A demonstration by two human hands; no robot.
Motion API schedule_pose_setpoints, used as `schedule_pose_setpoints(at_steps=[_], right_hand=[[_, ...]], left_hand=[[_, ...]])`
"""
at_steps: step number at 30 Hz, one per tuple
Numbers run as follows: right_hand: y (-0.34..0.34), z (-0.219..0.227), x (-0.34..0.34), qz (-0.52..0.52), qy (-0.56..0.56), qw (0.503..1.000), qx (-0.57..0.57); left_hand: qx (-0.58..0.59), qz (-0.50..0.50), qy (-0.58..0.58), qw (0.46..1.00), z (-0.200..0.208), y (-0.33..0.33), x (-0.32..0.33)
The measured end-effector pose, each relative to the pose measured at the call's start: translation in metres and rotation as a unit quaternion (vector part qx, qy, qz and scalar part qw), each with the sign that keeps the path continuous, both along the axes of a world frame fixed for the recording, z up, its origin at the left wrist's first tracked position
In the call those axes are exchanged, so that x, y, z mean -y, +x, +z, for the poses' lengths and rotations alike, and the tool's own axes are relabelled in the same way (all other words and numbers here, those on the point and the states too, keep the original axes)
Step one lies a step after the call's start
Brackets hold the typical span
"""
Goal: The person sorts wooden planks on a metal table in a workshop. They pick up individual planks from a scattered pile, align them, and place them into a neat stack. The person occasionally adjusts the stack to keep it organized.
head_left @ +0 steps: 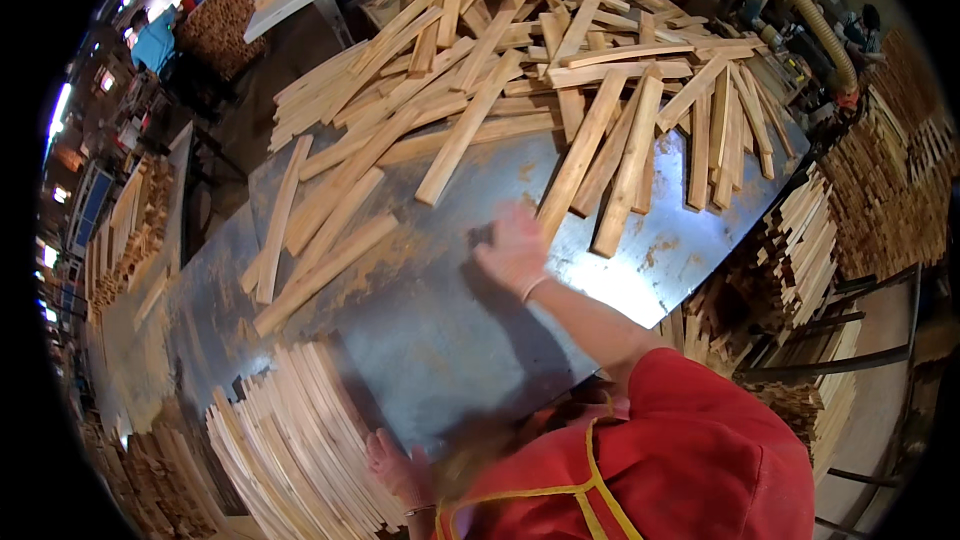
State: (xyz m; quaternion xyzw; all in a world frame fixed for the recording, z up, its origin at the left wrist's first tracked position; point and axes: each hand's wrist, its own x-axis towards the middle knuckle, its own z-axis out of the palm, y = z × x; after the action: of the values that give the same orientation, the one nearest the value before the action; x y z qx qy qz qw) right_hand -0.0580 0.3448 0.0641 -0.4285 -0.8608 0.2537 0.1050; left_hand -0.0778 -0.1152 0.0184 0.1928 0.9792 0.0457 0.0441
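Observation:
My right hand [515,252] reaches over the metal tabletop [430,310], a little blurred, with thumb and fingers apart and nothing visible in it. Beside its fingertips lies the near end of a wooden slat [583,155], part of a large loose pile of slats [490,50]. Another slat [632,168] lies just right of that one. My left hand [395,465] rests at the right edge of a row of slats [300,430] lined up side by side at the table's near edge. Its fingers look extended against the outermost slat, though partly in shadow.
Several loose slats [325,275] lie on the left of the tabletop. Stacked wood [890,180] and a dark metal frame [840,362] stand at right. A ribbed hose [810,5] hangs at the far right. A person in blue [155,40] stands far left.

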Motion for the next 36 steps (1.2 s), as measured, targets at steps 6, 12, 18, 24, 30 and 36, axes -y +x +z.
schedule_pose_setpoints(at_steps=[6,12,18,24,30,36], right_hand=[[0.061,-0.061,-0.097,-0.156,0.12,0.98,0.021],[0.135,-0.018,-0.02,0.118,-0.075,0.987,-0.078],[0.166,-0.058,-0.199,-0.272,0.092,0.948,-0.134],[0.157,-0.08,-0.16,-0.231,-0.158,0.929,-0.243],[0.124,-0.083,0.039,-0.122,-0.622,0.644,-0.428],[0.074,-0.07,0.183,-0.084,-0.667,0.693,-0.26]], left_hand=[[0.088,-0.181,0.072,0.977,0.004,0.035,-0.15],[0.112,-0.18,0.097,0.972,0.008,0.078,-0.264],[0.102,-0.099,-0.008,0.99,0.0,0.066,-0.292],[0.119,-0.078,0.086,0.986,-0.021,0.039,-0.231],[0.617,0.091,0.38,0.683,0.052,0.064,-0.173],[0.377,0.095,0.264,0.883,0.028,0.081,-0.138]])
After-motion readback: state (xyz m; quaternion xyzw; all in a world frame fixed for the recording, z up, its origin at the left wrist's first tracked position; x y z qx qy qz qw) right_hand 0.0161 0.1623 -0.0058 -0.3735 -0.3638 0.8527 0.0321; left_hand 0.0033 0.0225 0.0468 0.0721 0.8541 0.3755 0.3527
